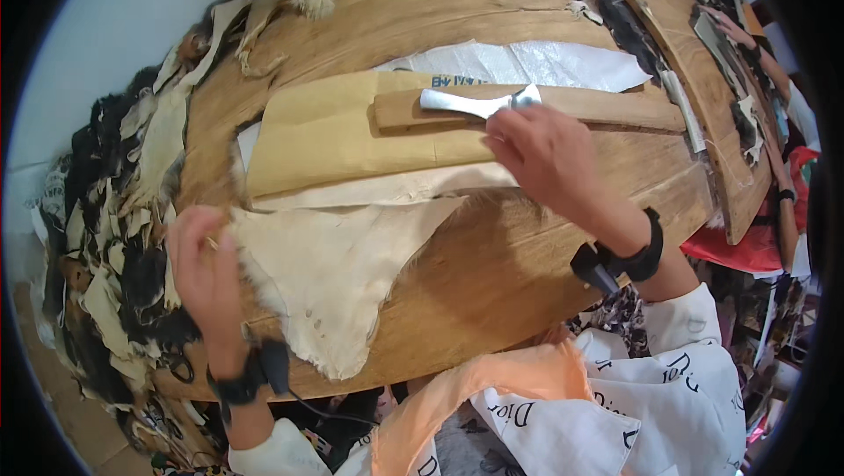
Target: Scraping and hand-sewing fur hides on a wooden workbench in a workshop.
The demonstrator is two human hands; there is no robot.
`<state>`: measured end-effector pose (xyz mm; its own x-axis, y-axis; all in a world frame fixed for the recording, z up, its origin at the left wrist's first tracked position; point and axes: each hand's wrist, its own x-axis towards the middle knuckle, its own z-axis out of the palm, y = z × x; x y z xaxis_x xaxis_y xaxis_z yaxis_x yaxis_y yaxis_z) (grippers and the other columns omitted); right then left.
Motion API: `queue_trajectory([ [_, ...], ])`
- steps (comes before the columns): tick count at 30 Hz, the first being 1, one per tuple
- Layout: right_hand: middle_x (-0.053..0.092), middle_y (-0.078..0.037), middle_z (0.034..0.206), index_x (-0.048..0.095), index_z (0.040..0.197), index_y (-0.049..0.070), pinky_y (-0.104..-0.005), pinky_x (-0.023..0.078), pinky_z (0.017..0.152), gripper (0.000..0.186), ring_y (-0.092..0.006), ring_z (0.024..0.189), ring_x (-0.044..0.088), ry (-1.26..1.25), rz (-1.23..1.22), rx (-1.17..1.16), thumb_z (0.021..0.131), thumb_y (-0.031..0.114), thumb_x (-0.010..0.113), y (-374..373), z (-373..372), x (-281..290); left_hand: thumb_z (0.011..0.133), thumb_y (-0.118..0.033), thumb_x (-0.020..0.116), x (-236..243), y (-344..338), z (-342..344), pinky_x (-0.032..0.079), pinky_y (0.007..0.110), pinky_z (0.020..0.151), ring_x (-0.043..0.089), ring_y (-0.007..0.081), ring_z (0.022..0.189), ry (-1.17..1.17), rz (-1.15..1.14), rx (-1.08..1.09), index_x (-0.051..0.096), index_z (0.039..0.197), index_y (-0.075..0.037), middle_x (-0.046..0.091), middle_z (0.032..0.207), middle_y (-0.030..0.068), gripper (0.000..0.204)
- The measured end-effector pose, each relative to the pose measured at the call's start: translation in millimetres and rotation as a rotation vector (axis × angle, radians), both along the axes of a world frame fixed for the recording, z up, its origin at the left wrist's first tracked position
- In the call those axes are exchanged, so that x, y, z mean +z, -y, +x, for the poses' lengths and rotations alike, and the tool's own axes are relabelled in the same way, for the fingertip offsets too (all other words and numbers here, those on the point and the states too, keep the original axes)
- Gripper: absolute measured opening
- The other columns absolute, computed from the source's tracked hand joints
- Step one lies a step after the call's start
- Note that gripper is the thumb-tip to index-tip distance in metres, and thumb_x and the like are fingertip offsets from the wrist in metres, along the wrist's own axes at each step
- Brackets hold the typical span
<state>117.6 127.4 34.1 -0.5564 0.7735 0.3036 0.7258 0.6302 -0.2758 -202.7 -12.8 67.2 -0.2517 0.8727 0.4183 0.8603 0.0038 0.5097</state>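
My left hand [200, 265], slightly blurred with fingers curled, is at the left edge of a pale triangular hide piece [343, 274], with a small yellowish thing between its fingers. My right hand [541, 151] has curled fingers just below the head of a silver metal tool [462, 103]; what they hold, if anything, is hidden. The tool lies on a wooden slat [615, 111] across a yellow paper sheet [316, 133]. Another pale hide strip [422, 184] shows under the paper's near edge, and a white sheet [545, 63] lies behind the slat.
Black, cream and brown hide scraps [123, 291] heap along the wooden table's [492, 283] left side. A long board [668, 45] runs along the right, beside a white stick [679, 111]. Beyond it, another person's hands and arms [763, 63] work near a red cloth [721, 247].
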Motion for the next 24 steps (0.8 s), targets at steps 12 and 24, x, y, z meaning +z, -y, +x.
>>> queue_trajectory([
  [12,0.052,-0.011,0.097,0.056,0.094,0.003,-0.0367,0.043,0.083,0.034,-0.0296,0.095,0.049,0.004,-0.075,0.173,0.067,0.017,0.072,-32.2,25.9,-16.8,0.084,-0.045,0.055,68.8,10.4,134.1,0.021,0.052,0.099,0.049,0.0186,0.091,0.519,0.534,-0.986,0.045,0.121,-0.052,0.054,0.104,-0.004,0.039],
  [24,0.052,-0.013,0.099,0.057,0.1,0.002,-0.0382,0.042,0.086,0.038,-0.0305,0.099,0.048,0.037,-0.085,0.253,0.067,0.013,0.071,-40.9,18.6,-17.2,0.086,-0.019,0.059,60.9,0.4,146.0,0.03,0.048,0.094,0.052,0.0193,0.088,0.66,0.682,-0.988,0.062,0.109,-0.033,0.058,0.1,0.001,0.027],
])
